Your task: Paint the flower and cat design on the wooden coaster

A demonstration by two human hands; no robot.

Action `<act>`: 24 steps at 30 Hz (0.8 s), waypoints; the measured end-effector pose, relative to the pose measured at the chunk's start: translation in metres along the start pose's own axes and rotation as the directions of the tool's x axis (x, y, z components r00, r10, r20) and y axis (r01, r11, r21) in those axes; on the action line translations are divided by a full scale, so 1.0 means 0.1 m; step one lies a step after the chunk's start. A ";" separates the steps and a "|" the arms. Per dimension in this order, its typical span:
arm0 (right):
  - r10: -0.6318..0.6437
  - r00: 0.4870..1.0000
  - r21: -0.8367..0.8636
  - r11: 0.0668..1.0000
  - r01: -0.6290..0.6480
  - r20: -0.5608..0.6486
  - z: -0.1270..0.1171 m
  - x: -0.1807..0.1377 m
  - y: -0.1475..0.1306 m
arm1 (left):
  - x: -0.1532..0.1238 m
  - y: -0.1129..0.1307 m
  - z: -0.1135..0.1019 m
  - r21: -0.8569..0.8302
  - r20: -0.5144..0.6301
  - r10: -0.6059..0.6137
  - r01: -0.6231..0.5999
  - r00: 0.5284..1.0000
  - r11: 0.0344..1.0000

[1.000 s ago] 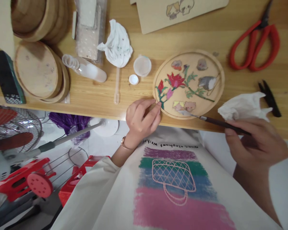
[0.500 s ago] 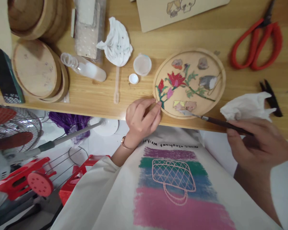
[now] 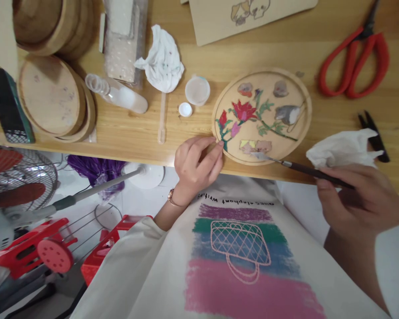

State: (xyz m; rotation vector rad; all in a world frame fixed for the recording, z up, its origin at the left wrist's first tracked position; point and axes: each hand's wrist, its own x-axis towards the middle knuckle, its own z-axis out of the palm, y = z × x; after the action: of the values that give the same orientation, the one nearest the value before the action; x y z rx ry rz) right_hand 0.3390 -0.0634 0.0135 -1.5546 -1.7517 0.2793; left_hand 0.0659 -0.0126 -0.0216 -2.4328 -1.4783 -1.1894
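Observation:
My right hand (image 3: pixel 362 204) is closed around the dark handle of a palette knife (image 3: pixel 306 169). The knife's small metal blade lies low over a round wooden plate (image 3: pixel 306 115), beside a yellow-and-brown cartoon animal patch (image 3: pixel 263 146) near its front rim. Curled at the plate's left front rim, my left hand (image 3: pixel 198 164) grips the edge with its fingertips. Red and pink flowers (image 3: pixel 244 110) with green leaves decorate the plate, along with several small animal figures. A crumpled white tissue (image 3: pixel 342 148) sits just beyond my right hand.
Red-handled scissors (image 3: pixel 352 66) and black tweezers (image 3: pixel 375 137) lie at right. Left of the plate are a small plastic cup (image 3: pixel 197 91), a white cap (image 3: pixel 185 109), a dropper (image 3: pixel 162 119), a stained tissue (image 3: pixel 162 60), a clear bottle (image 3: pixel 119 95) and stacked wooden plates (image 3: pixel 49 97).
The palette knife and my right hand have shifted slightly to the right. My left hand and the wooden plate stay almost where they were.

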 end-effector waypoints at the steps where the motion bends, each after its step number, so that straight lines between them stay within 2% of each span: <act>1: -0.002 1.000 0.005 1.000 0.002 -0.007 0.01 0.00 0.00 | 0.00 0.00 0.00 0.003 -0.004 0.002 -0.002 1.000 1.000; 5: -0.023 0.999 0.026 0.999 0.024 -0.030 0.04 0.03 -0.01 | 0.00 0.00 0.00 -0.021 0.000 -0.004 0.004 1.000 1.000; 10: -0.021 1.000 0.006 1.000 0.021 0.001 0.04 0.02 0.01 | -0.01 0.00 0.00 0.000 0.008 -0.012 0.012 1.000 1.000; 17: -0.027 0.999 0.013 1.000 0.028 -0.031 0.04 0.01 0.03 | -0.05 -0.01 0.01 -0.099 0.031 -0.050 0.053 0.998 0.994; 24: -0.039 0.999 0.013 0.999 0.039 -0.011 0.04 0.02 0.02 | -0.02 0.00 0.01 -0.051 0.006 -0.028 0.028 1.000 0.998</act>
State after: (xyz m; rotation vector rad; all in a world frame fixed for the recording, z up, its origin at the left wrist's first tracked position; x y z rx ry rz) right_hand 0.3378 -0.0600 0.0108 -1.5079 -1.7667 0.2626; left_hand 0.0654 -0.0135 -0.0234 -2.4578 -1.5063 -1.2421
